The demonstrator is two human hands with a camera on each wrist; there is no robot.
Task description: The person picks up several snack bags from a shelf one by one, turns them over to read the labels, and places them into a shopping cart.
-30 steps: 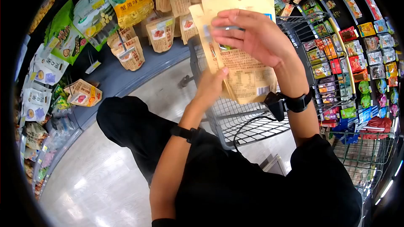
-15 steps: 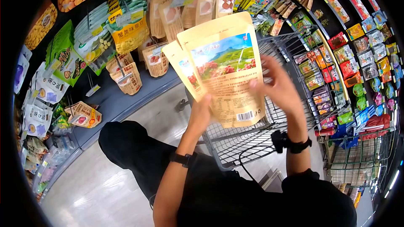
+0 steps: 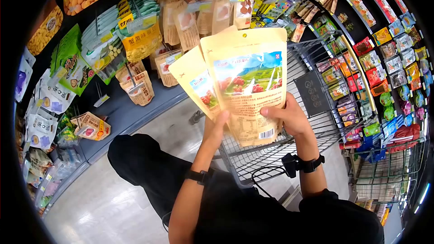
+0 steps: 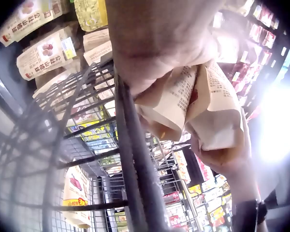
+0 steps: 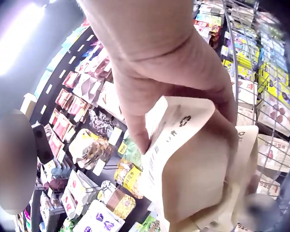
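Observation:
Two tan pouches overlap, fanned apart, in front of the person. The front pouch (image 3: 248,86) has a landscape picture, printed text and a barcode; the rear pouch (image 3: 199,88) sticks out to its left. The left hand (image 3: 214,129) grips both near their lower left, thumb on the front. At the lower right, the right hand (image 3: 289,115) pinches the front pouch, its thumb over the text and its other fingers behind. In the right wrist view the right hand (image 5: 169,72) wraps the bottom of a pouch (image 5: 193,164). The left wrist view shows two pouch bottoms (image 4: 217,125) beyond the left hand (image 4: 164,43).
Below and behind the pouches stands a wire shopping cart (image 3: 266,158), with a pouch (image 4: 77,195) seen through its wires. Hanging snack bags (image 3: 140,36) and a grey shelf edge (image 3: 149,108) lie to the left. Packed racks (image 3: 384,63) and a green wire basket (image 3: 384,171) are on the right.
The right hand, earlier raised in front of the pouches with fingers extended, has come down and now pinches the front pouch's lower right. The pouches have shifted slightly lower since half a second ago.

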